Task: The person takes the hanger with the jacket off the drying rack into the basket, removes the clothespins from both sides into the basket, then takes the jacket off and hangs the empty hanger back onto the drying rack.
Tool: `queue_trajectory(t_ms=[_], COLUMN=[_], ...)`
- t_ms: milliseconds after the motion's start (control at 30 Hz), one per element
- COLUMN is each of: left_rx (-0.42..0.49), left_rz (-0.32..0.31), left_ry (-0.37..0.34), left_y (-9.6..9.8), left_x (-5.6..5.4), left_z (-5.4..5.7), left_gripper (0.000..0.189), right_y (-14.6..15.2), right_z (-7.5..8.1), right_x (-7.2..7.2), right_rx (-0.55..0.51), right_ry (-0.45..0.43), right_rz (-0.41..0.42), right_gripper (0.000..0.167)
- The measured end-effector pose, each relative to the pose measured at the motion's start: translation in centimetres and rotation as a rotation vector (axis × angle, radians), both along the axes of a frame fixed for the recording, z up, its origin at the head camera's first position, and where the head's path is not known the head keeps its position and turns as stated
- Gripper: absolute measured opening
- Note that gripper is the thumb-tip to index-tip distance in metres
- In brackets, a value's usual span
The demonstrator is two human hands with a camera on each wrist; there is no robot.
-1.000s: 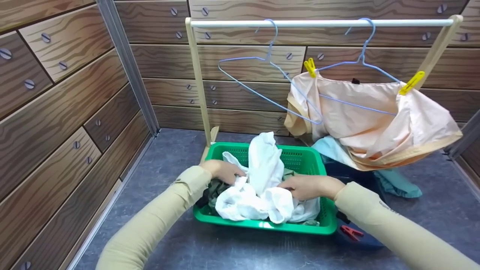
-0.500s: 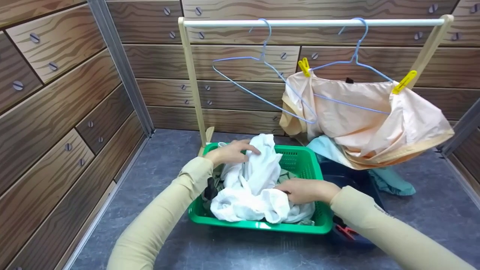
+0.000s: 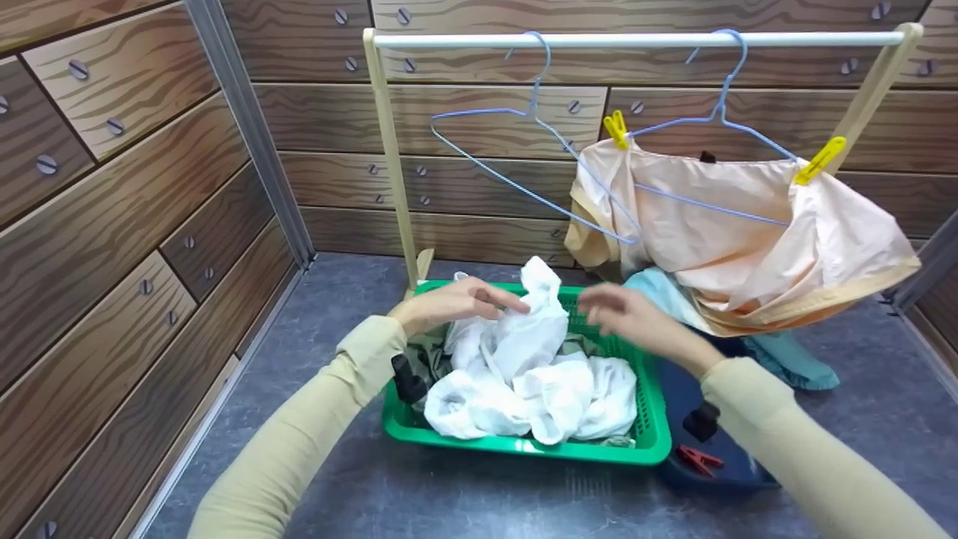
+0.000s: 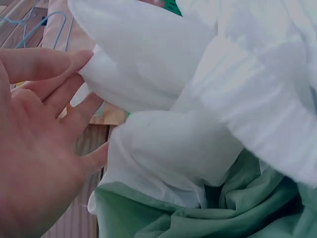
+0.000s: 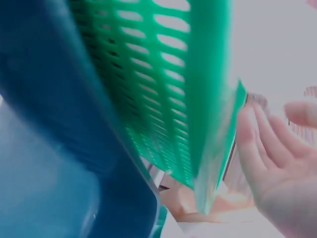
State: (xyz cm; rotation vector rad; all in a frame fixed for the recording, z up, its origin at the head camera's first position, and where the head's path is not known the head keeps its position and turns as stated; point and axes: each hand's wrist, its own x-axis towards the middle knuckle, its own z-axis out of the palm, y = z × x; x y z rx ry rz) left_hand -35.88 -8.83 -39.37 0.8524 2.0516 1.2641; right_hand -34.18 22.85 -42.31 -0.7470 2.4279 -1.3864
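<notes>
A rumpled white garment lies heaped in a green plastic basket, one part of it standing up in a peak. My left hand is at the left side of that peak. In the left wrist view its fingers are extended, with the fingertips right at the white cloth. Folds of a green garment show beneath. Over the basket's right side my right hand is raised with nothing in it, and the right wrist view shows its fingers spread beside the basket rim.
Behind the basket stands a rack with a white rail. A bare blue hanger and a peach garment held by yellow clothespins hang there. A dark blue tub with a red clothespin stands right of the basket.
My left hand has risen out of the basket to the peak of the white garment. My right hand has let go of the cloth and moved up and to the right.
</notes>
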Motion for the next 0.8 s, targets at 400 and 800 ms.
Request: queue_trajectory(t_ms=[400,800], left_rx=[-0.122,-0.213], left_rz=[-0.046,-0.246], left_ry=[0.131,0.388], left_y=[1.3,0.3], left_x=[2.7,6.3], left_z=[-0.4,-0.4], left_gripper=[0.033,0.029], right_y=[-2.2,-1.5], right_z=[0.6,-0.4], right_x=[0.9,4.8], right_rx=[-0.029,0.212], right_ry=[-0.066,0.241], right_rz=[0.216,0.279], right_gripper=[0.040,0.028])
